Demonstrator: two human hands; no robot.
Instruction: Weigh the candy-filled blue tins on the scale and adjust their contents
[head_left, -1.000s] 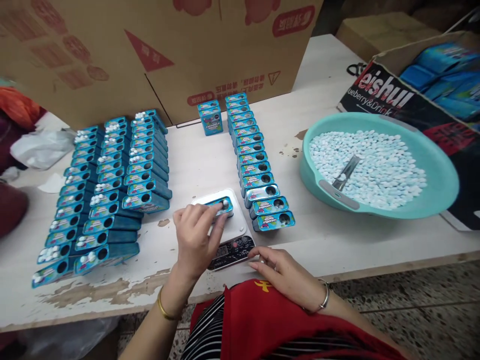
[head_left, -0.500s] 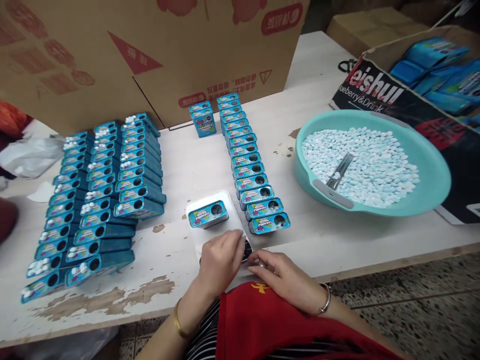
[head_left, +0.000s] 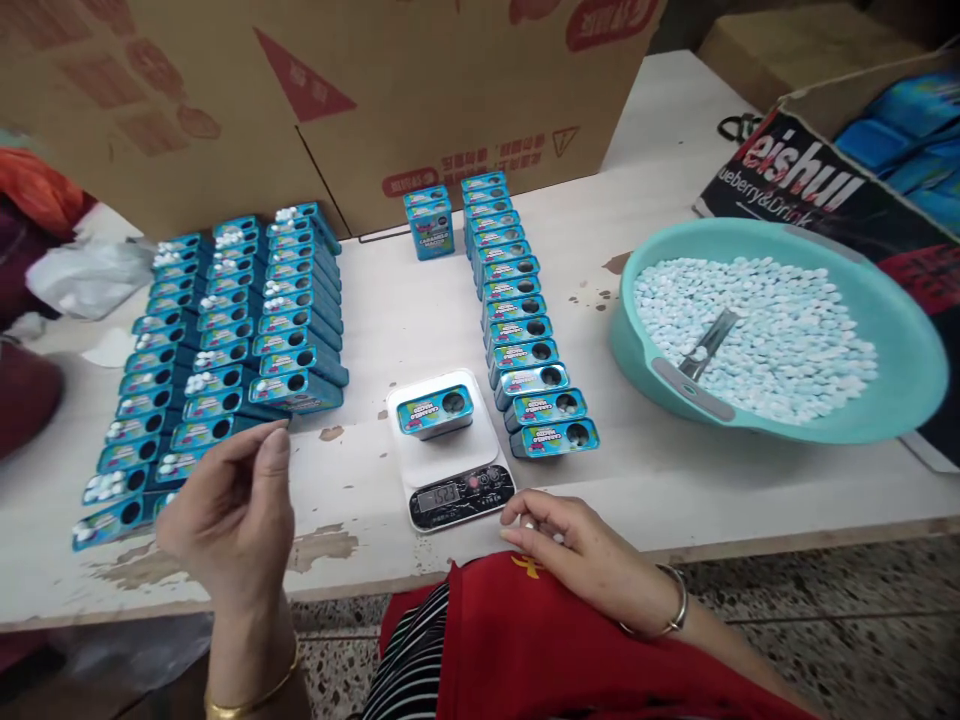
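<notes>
A blue candy tin [head_left: 435, 411] with a round opening in its top stands on the white kitchen scale [head_left: 411, 465], whose display shows digits. My left hand [head_left: 236, 510] hovers left of the scale, in front of the nearest filled tins; its thumb and fingers are drawn together, and I cannot make out anything between them. Curled around a few white candies [head_left: 559, 538], my right hand [head_left: 585, 555] rests by the scale's front right corner. To the scale's left stand rows of blue tins [head_left: 296, 388], many with white candies lying on top. Another row of open tins [head_left: 553, 438] runs along its right.
A turquoise basin [head_left: 911, 340] full of white candies, with a metal scoop [head_left: 709, 345] in it, stands at the right. Behind it is a black printed carton [head_left: 802, 180] of blue tins. A large cardboard box [head_left: 450, 90] closes off the back. A plastic bag [head_left: 90, 275] lies far left.
My left hand has moved from the scale's front edge leftward to the rows of tins, uncovering the display. My right hand stays beside the scale. The whole view has shifted slightly.
</notes>
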